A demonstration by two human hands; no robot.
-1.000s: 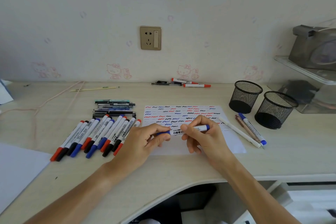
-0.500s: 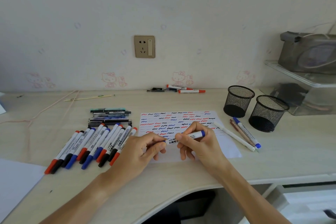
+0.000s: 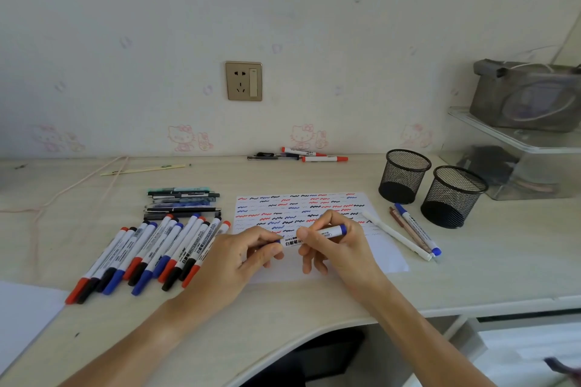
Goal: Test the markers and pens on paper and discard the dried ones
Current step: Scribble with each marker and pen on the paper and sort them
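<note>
- Your right hand (image 3: pixel 341 245) grips the barrel of a white whiteboard marker with a blue end plug (image 3: pixel 317 235), held level just above the white paper sheet covered in red, blue and black squiggles (image 3: pixel 301 207).
- Your left hand (image 3: pixel 239 256) pinches its blue cap end between thumb and fingers.
- Barrel label reads "白板笔"; the smaller print is illegible.
- A row of capped red, blue and black markers (image 3: pixel 151 256) lies left of the sheet on the pale wooden desk (image 3: pixel 283 324).

2 mesh cups (image 3: pixel 405 176), 1 paper (image 3: pixel 388 256), 2 hands (image 3: pixel 239 256), approx. 12 markers in left row (image 3: pixel 151 253).
</note>
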